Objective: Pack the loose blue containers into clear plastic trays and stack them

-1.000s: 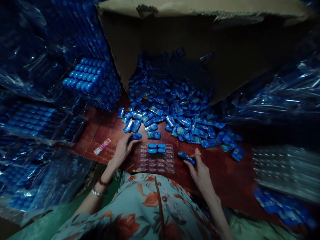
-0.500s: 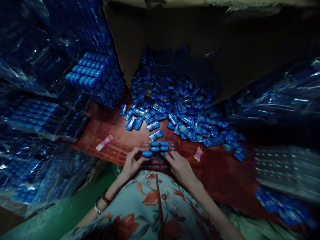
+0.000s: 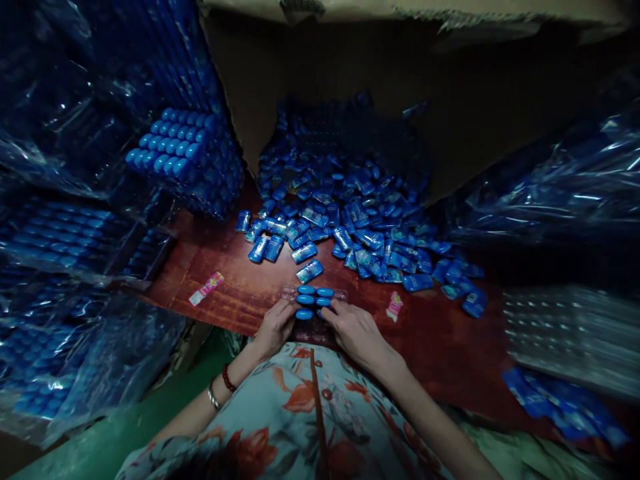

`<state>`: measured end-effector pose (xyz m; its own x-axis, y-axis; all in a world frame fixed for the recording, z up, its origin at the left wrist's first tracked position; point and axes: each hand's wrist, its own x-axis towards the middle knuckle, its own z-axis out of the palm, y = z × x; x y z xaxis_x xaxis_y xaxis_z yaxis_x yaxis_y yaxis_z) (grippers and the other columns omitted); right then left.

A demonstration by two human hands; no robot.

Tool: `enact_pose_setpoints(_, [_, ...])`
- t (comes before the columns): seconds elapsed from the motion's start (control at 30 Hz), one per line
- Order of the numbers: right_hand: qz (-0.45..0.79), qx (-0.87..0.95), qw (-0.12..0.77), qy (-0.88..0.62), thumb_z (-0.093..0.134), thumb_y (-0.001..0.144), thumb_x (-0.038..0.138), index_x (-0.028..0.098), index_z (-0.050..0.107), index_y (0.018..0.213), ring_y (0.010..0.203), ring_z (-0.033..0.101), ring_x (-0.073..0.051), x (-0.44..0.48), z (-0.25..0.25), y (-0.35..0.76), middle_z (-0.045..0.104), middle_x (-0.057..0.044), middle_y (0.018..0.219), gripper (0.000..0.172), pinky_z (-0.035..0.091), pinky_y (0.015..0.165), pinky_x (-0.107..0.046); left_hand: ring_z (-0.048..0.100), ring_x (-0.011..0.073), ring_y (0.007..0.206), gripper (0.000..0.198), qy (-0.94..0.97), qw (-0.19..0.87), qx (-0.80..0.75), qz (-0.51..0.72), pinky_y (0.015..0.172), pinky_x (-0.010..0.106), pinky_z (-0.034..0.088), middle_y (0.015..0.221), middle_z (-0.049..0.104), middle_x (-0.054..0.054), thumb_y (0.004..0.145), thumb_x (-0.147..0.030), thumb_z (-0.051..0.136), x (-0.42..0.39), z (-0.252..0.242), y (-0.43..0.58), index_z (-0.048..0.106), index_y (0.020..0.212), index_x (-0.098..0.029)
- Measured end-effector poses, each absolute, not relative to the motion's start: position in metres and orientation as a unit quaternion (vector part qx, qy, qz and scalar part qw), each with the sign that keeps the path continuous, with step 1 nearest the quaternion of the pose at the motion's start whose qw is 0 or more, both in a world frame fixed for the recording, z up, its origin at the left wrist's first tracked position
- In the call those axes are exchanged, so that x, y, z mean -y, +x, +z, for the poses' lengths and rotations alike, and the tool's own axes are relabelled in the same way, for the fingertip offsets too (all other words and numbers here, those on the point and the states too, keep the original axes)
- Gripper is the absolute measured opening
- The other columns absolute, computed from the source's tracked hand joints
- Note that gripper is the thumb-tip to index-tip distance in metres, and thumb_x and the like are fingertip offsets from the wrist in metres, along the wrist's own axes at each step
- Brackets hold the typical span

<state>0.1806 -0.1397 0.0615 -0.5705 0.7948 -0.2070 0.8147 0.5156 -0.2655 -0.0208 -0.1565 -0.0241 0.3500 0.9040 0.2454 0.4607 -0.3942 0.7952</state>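
Note:
A clear plastic tray [image 3: 287, 292] with moulded hollows lies at the table's front edge, against the flowered shirt. Blue oval pieces [image 3: 307, 300] sit in its far rows, with another blue oval piece [image 3: 305, 314] in the row nearer to me. My left hand [image 3: 275, 327] is at the tray's left side, fingers bent and closed beside that nearer piece; whether they grip anything is hidden. On the right, my right hand [image 3: 354, 328] pinches a blue oval piece [image 3: 320, 312], mostly covered by the fingers, low over the tray.
A heap of blue wrapped packs [image 3: 370, 240] spills from a cardboard box [image 3: 240, 87] onto the red-brown table [image 3: 440, 347]. Stacked blue-filled trays [image 3: 170, 143] stand left. Clear trays [image 3: 560, 333] are stacked right. Pink wrappers [image 3: 206, 289] lie at both sides.
The blue piece at my left fingers has moved right and now lies in line with the left column. My left hand has shifted right with it. My right hand stays over the tray's right side.

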Motion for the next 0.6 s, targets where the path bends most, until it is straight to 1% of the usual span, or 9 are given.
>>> enact_pose_setpoints(0.2, [-0.103, -0.872, 0.039, 0.476, 0.046, 0.085, 0.008, 0.02, 0.059, 0.102, 0.087, 0.059, -0.021, 0.142, 0.055, 0.164, 0.062, -0.008, 0.095, 0.024, 0.044, 0.073, -0.031, 0.06, 0.0199, 0.095, 0.027, 0.788, 0.303, -0.438, 0.31, 0.082, 0.034, 0.05, 0.097, 0.062, 0.012, 0.089, -0.01, 0.037, 0.149, -0.02, -0.024, 0.06, 0.103, -0.016])
enact_pose_setpoints(0.27, [-0.075, -0.874, 0.02, 0.48, 0.048, 0.088, 0.016, 0.019, 0.059, 0.108, 0.087, 0.058, -0.022, 0.146, 0.048, 0.162, 0.063, -0.009, 0.099, 0.023, 0.044, 0.073, -0.032, 0.059, 0.0199, 0.096, 0.028, 0.785, 0.31, -0.455, 0.286, 0.083, 0.035, 0.051, 0.098, 0.062, 0.011, 0.087, -0.009, 0.037, 0.146, -0.015, -0.026, 0.06, 0.103, -0.017])
enact_pose_setpoints(0.33, [-0.056, -0.87, -0.017, 0.49, 0.048, 0.09, 0.027, 0.02, 0.055, 0.119, 0.087, 0.059, -0.021, 0.152, 0.042, 0.162, 0.063, -0.01, 0.104, 0.031, 0.044, 0.072, -0.032, 0.059, 0.0203, 0.096, 0.029, 0.777, 0.315, -0.47, 0.276, 0.083, 0.036, 0.051, 0.097, 0.062, 0.011, 0.087, -0.008, 0.037, 0.145, -0.012, -0.027, 0.06, 0.103, -0.017])
enact_pose_setpoints(0.4, [-0.043, -0.855, -0.064, 0.513, 0.045, 0.092, 0.032, 0.02, 0.051, 0.127, 0.089, 0.059, -0.021, 0.158, 0.037, 0.163, 0.063, -0.012, 0.109, 0.038, 0.045, 0.073, -0.032, 0.059, 0.0207, 0.096, 0.03, 0.77, 0.308, -0.482, 0.281, 0.083, 0.037, 0.052, 0.096, 0.062, 0.011, 0.087, -0.008, 0.037, 0.146, -0.013, -0.027, 0.06, 0.103, -0.017])
enact_pose_setpoints(0.47, [-0.036, -0.848, -0.11, 0.517, 0.045, 0.092, 0.031, 0.022, 0.049, 0.131, 0.101, 0.057, -0.022, 0.162, 0.034, 0.163, 0.06, -0.012, 0.119, 0.04, 0.044, 0.079, -0.033, 0.059, 0.0216, 0.098, 0.029, 0.769, 0.293, -0.489, 0.289, 0.084, 0.038, 0.052, 0.098, 0.062, 0.011, 0.087, -0.01, 0.037, 0.147, -0.018, -0.026, 0.06, 0.104, -0.017])
enact_pose_setpoints(0.5, [-0.037, -0.855, -0.129, 0.5, 0.045, 0.092, 0.031, 0.023, 0.048, 0.132, 0.111, 0.052, -0.024, 0.162, 0.033, 0.162, 0.057, -0.011, 0.126, 0.041, 0.043, 0.085, -0.035, 0.058, 0.022, 0.099, 0.028, 0.769, 0.285, -0.491, 0.293, 0.086, 0.039, 0.052, 0.099, 0.062, 0.012, 0.088, -0.011, 0.038, 0.147, -0.02, -0.025, 0.059, 0.105, -0.016])
enact_pose_setpoints(0.57, [-0.042, -0.881, -0.147, 0.447, 0.046, 0.091, 0.028, 0.023, 0.046, 0.134, 0.128, 0.038, -0.027, 0.16, 0.03, 0.159, 0.05, -0.008, 0.135, 0.043, 0.035, 0.099, -0.044, 0.059, 0.0226, 0.1, 0.028, 0.77, 0.276, -0.489, 0.303, 0.089, 0.042, 0.05, 0.101, 0.062, 0.012, 0.089, -0.014, 0.038, 0.143, -0.024, -0.023, 0.059, 0.107, -0.016])
enact_pose_setpoints(0.6, [-0.044, -0.893, -0.147, 0.424, 0.045, 0.091, 0.025, 0.022, 0.045, 0.135, 0.133, 0.032, -0.027, 0.158, 0.029, 0.157, 0.048, -0.008, 0.138, 0.044, 0.03, 0.103, -0.049, 0.059, 0.0227, 0.101, 0.028, 0.772, 0.278, -0.484, 0.306, 0.09, 0.043, 0.05, 0.102, 0.063, 0.013, 0.09, -0.015, 0.038, 0.14, -0.025, -0.023, 0.058, 0.109, -0.016])
